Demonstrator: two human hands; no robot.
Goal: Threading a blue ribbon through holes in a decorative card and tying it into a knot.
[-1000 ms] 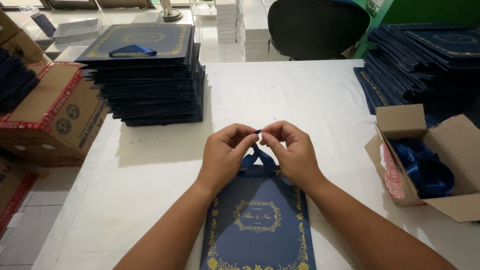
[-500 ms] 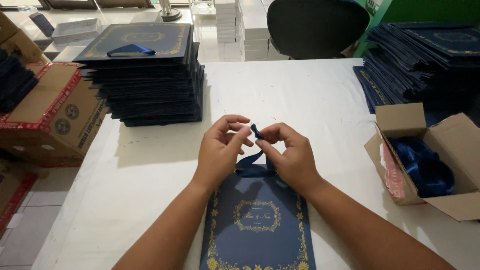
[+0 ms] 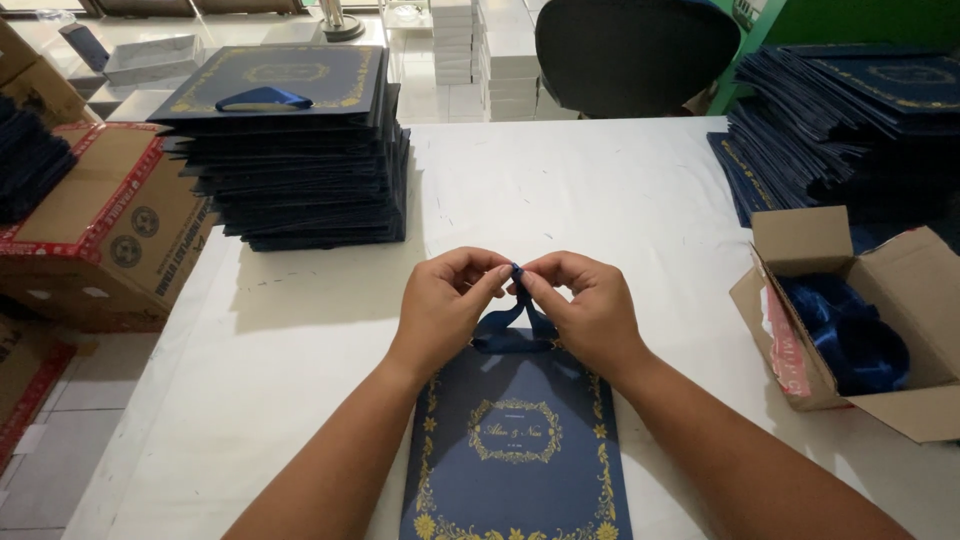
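Grip closed on both sides: one dark blue ribbon [image 3: 515, 318] is pinched between thumb and fingertips of the left hand [image 3: 448, 302] and the right hand [image 3: 590, 305], fingertips nearly touching over the ribbon's top. Ribbon is looped at the upper edge of one flat navy paper bag [image 3: 515, 450] with gold floral print, laid on the white bench [image 3: 560, 190] right in front of the person, between the forearms. One tall stack of like navy bags [image 3: 300, 160] is seen at bench far left, its top bag carrying one blue ribbon handle [image 3: 263, 98]. A second, fanned pile of navy bags [image 3: 850, 120] is seen at far right; pieces too many to count. One open cardboard box [image 3: 850, 320] holding blue ribbon is set near the right forearm. One closed cardboard carton [image 3: 110, 220] is seen off the bench's left edge. One dark chair back [image 3: 635, 50] is seen behind the bench.
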